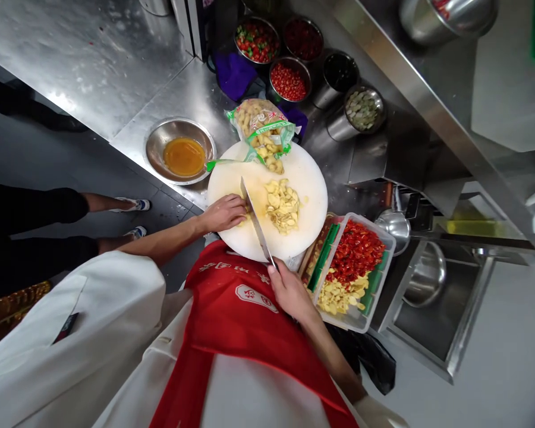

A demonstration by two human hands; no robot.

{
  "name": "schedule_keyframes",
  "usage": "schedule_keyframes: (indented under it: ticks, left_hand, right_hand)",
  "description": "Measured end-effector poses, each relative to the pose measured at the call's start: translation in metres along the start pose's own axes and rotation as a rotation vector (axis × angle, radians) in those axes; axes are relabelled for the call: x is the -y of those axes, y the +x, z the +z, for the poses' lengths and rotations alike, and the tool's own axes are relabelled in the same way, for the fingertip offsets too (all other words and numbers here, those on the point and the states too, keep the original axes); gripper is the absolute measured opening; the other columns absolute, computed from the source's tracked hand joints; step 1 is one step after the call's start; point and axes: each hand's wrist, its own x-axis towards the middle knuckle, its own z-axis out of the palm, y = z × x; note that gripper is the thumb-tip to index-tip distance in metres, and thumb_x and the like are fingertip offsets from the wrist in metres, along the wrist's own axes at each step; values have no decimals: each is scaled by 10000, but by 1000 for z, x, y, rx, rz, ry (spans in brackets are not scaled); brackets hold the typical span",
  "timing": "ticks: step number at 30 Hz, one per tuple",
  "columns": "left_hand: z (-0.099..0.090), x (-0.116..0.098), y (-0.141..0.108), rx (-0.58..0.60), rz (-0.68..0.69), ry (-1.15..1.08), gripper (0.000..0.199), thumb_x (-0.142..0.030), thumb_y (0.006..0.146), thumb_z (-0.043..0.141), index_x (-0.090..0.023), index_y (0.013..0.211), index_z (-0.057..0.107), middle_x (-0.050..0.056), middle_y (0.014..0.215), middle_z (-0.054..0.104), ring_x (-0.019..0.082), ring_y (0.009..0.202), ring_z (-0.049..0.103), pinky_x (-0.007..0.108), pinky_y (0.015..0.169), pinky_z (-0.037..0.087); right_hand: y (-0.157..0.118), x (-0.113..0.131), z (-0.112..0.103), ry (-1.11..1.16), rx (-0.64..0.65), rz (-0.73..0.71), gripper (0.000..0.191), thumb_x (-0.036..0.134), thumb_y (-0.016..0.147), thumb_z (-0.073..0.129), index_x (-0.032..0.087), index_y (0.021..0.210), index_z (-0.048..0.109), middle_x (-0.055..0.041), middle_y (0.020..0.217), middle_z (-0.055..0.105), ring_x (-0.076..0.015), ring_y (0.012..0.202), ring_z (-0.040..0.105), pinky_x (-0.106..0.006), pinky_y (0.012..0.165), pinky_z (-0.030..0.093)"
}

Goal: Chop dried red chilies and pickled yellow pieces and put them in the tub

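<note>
My right hand (289, 288) is wrapped round the handle of a knife (257, 223), whose blade slants across a round white cutting board (225, 178). On the board's left side my left hand (226, 213) lies with its fingers bent together beside the blade, pressing on a pale yellow piece that is mostly hidden under the fingertips. Right of the blade is a pile of sliced yellow ginger (283, 206). An opened plastic bag (261, 122) of whole ginger pieces rests at the board's far edge, with some pieces spilling out.
A metal bowl of orange liquid (184, 156) stands left of the board. At the right, a clear bin (383, 279) holds chopped red peppers and yellow slices. Metal pots of ingredients (289, 80) line the back. A sink (432, 321) lies far right; a person's legs (49, 208) show left.
</note>
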Motion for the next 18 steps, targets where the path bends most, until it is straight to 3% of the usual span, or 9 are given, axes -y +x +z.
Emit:
schedule_keyframes:
  ticks: [4, 11, 16, 18]
  left_hand:
    - [2, 1, 0, -6, 8, 9, 286, -364, 979, 444, -223, 1055, 682, 92, 1124, 655, 228, 1124, 546, 426, 1049, 427]
    - [4, -2, 0, -26, -6, 9, 296, -373, 987, 435, -212, 1016, 683, 90, 1108, 659, 218, 1096, 553, 400, 1043, 423]
    - [4, -1, -1, -19, 11, 19, 303, -365, 996, 420, -212, 1005, 681, 83, 1101, 667, 209, 1081, 560, 389, 1039, 427]
    - [4, 0, -2, -21, 13, 27, 305, -365, 998, 420, -209, 999, 681, 84, 1092, 667, 210, 1078, 558, 386, 1030, 433]
  right_hand:
    - [34, -1, 11, -11, -48, -51, 483, 432, 1030, 285, 172, 1378, 496, -128, 1099, 720, -276, 1013, 675, -366, 881, 480]
    - [-11, 2, -12, 40, 29, -9, 482, 462, 1040, 267, 213, 1383, 498, -91, 1082, 724, -238, 998, 681, -327, 857, 497]
    - [35, 3, 12, -13, -29, -28, 484, 424, 1025, 289, 166, 1379, 495, -139, 1111, 714, -284, 1017, 674, -373, 884, 487]
    - [42, 4, 11, 13, -37, -51, 484, 424, 1025, 294, 158, 1375, 499, -134, 1080, 721, -278, 985, 681, -364, 863, 492]
